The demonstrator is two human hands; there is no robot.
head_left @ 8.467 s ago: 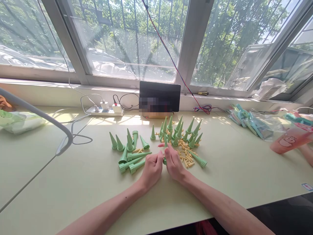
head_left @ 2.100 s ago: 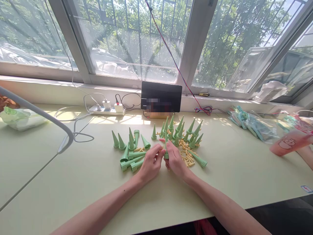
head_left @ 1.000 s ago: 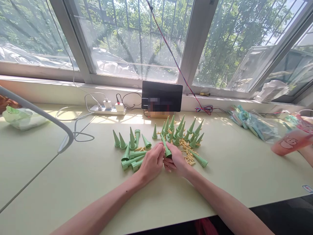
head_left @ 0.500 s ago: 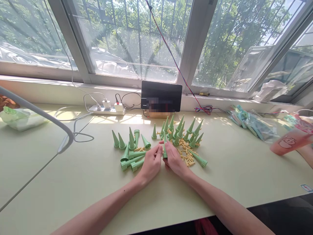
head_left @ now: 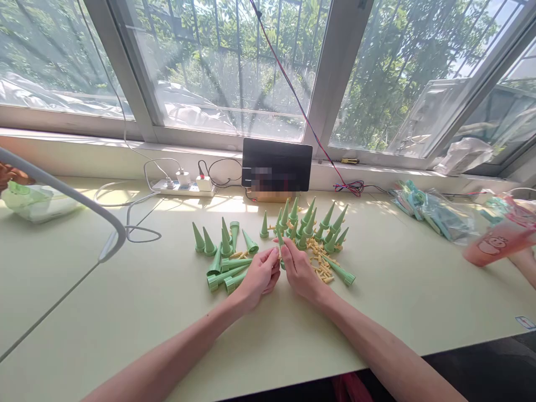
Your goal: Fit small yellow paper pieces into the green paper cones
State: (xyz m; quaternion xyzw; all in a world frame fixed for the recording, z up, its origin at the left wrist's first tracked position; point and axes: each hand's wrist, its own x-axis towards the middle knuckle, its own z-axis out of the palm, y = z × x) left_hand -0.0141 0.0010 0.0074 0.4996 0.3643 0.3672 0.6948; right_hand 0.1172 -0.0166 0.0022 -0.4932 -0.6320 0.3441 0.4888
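Note:
Between my two hands stands a green plastic cone spike (head_left: 280, 239), tip upward, its lower part mostly covered by fingers. My right hand (head_left: 302, 273) is closed round the cone from the right. Thumb and fingers of my left hand (head_left: 262, 274) are pinched together against the cone's left side; whatever they hold is too small and hidden to make out. Several green cones (head_left: 226, 266) lie or stand beside my left hand. Past my right hand is a pile of small yellow pegs (head_left: 324, 268), with a green cone (head_left: 344, 274) lying beside it and upright cones (head_left: 309, 223) behind.
A dark tablet (head_left: 276, 162) leans by the window, with a white power strip (head_left: 184, 188) and cables left of it. Plastic packets (head_left: 439, 212) and a pink cup (head_left: 498, 240) are at right, near another person's hand (head_left: 524, 258). A grey curved tube (head_left: 84, 195) crosses the left.
The held cone has turned and tilted slightly between my hands, its base now more covered. My left fingers have shifted a little and press closer to its side.

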